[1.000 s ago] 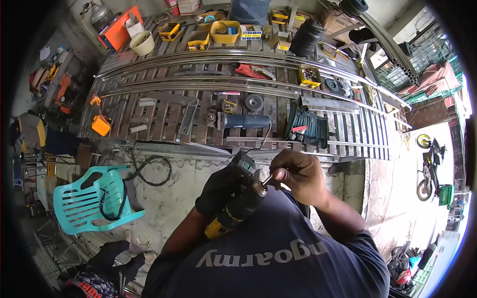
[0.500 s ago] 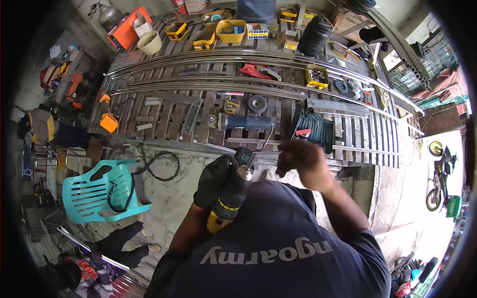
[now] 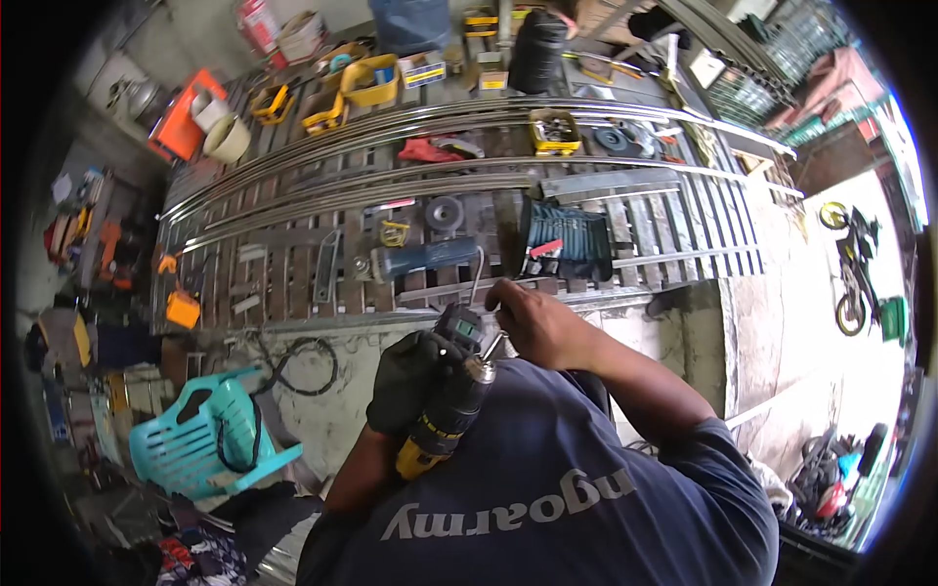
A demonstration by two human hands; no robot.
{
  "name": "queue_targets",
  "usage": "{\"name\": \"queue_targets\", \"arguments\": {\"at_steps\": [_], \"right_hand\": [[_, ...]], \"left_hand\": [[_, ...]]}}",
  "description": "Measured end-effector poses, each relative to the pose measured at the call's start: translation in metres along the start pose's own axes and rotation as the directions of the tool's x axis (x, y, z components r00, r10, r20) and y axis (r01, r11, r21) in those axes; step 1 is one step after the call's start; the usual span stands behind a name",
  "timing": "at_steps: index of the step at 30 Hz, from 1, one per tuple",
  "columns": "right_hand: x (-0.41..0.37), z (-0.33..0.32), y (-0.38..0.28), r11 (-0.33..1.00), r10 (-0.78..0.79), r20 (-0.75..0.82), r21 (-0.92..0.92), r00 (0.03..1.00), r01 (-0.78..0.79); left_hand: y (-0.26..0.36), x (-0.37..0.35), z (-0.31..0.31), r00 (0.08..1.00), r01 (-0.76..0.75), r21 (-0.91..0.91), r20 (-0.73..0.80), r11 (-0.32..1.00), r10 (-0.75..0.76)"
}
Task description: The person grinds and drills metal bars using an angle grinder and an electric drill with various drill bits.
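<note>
Right of a teal chair (image 3: pixel 205 435), the gloved left hand (image 3: pixel 405 376) has its grip clamped round the drill (image 3: pixel 451 391), held near the chest below the bench (image 3: pixel 293 254). The right hand (image 3: pixel 542 322) pinches what looks like a bit (image 3: pixel 493 344) at the drill's tip.

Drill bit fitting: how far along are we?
Done: drill is gripped in the gloved left hand, chuck up. In hand: bare right hand holds a bit at the chuck. Left: seating and tightening, likely; how deep the bit sits cannot be told.
</note>
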State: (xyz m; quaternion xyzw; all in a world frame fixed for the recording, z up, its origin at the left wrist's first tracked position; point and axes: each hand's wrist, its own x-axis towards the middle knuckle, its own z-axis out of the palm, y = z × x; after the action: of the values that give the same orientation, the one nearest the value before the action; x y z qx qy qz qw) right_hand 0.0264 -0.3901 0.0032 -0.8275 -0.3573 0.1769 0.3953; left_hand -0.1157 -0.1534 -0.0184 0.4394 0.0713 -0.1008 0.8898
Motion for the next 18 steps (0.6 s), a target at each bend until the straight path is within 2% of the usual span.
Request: {"name": "queue_targets", "arguments": {"at_steps": [2, 3, 4, 5, 6, 8, 11, 14, 16, 17, 18], "right_hand": [[-0.003, 0.022, 0.111, 0.981, -0.124, -0.018, -0.152, 0.992, 0.119], [0.004, 0.012, 0.139, 0.971, 0.081, 0.030, -0.226, 0.996, -0.072], [0.012, -0.002, 0.165, 0.918, 0.284, 0.068, -0.305, 0.956, -0.251], [0.013, -0.011, 0.197, 0.875, 0.296, -0.118, -0.365, 0.948, -0.319], [0.012, -0.017, 0.230, 0.825, 0.285, -0.297, -0.409, 0.911, -0.391], [0.016, -0.028, 0.288, 0.820, 0.342, -0.494, -0.258, 0.799, -0.510], [0.019, -0.039, 0.333, 0.877, 0.368, -0.352, -0.178, 0.861, -0.447], [0.022, -0.060, 0.276, 0.819, 0.318, -0.556, -0.246, 0.768, -0.518], [0.022, -0.068, 0.197, 0.911, 0.305, -0.438, -0.125, 0.845, -0.394], [0.022, -0.058, 0.165, 0.964, 0.229, -0.345, -0.054, 0.910, -0.262], [0.019, -0.048, 0.135, 0.991, 0.137, -0.264, 0.031, 0.955, -0.133]], "left_hand": [[0.003, -0.001, 0.004, 0.998, 0.003, 0.041, -0.060, 0.999, -0.001], [0.005, -0.002, 0.008, 0.996, -0.007, 0.032, -0.084, 0.999, 0.009], [0.005, -0.003, 0.009, 0.993, -0.018, 0.021, -0.113, 1.000, 0.020], [-0.002, -0.007, -0.003, 0.985, 0.028, 0.105, -0.174, 0.994, -0.009], [-0.001, -0.009, -0.001, 0.987, 0.013, 0.189, -0.162, 0.982, 0.018], [0.004, -0.008, 0.006, 0.987, -0.032, 0.353, -0.135, 0.935, 0.084], [0.008, -0.008, 0.015, 0.988, 0.019, 0.419, -0.149, 0.908, 0.048], [0.008, -0.008, 0.021, 0.984, 0.037, 0.325, -0.176, 0.945, 0.022], [0.005, -0.003, 0.022, 0.985, -0.010, 0.410, -0.156, 0.912, 0.080], [0.006, -0.002, 0.020, 0.983, -0.029, 0.459, -0.150, 0.888, 0.109], [0.009, -0.003, 0.018, 0.977, 0.050, 0.510, -0.204, 0.859, 0.064]]}}
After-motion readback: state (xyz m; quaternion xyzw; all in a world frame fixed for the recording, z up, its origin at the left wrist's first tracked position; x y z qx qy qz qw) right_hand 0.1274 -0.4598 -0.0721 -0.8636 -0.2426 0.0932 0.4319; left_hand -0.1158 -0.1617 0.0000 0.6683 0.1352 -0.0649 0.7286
